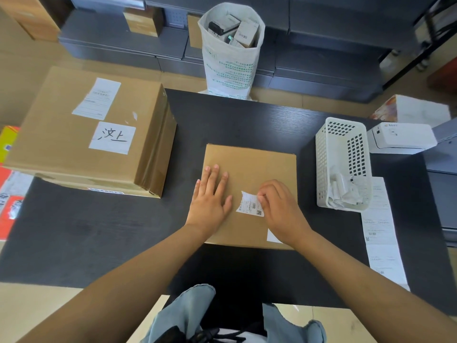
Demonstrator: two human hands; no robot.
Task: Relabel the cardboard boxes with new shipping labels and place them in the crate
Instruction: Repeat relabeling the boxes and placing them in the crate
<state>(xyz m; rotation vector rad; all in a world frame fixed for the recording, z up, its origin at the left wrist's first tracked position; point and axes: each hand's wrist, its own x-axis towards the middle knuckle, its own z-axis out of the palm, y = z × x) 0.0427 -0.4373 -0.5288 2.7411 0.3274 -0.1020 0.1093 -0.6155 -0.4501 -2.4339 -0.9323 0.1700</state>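
Left hand (211, 196) flat on the small box (249, 174), right hand (279, 206) pinching its half-peeled label (249, 204); relabeling barely begun, crating remains.

white sack (228, 68), label printer (401, 137), black table (247, 120)

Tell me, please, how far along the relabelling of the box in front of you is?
Done: crumpled label scraps already lie in the white basket. In hand: the left hand presses the small cardboard box flat while the right hand pinches a partly lifted barcode label. Left: the strip of labels beside the basket lies untouched, and the box remains on the table.
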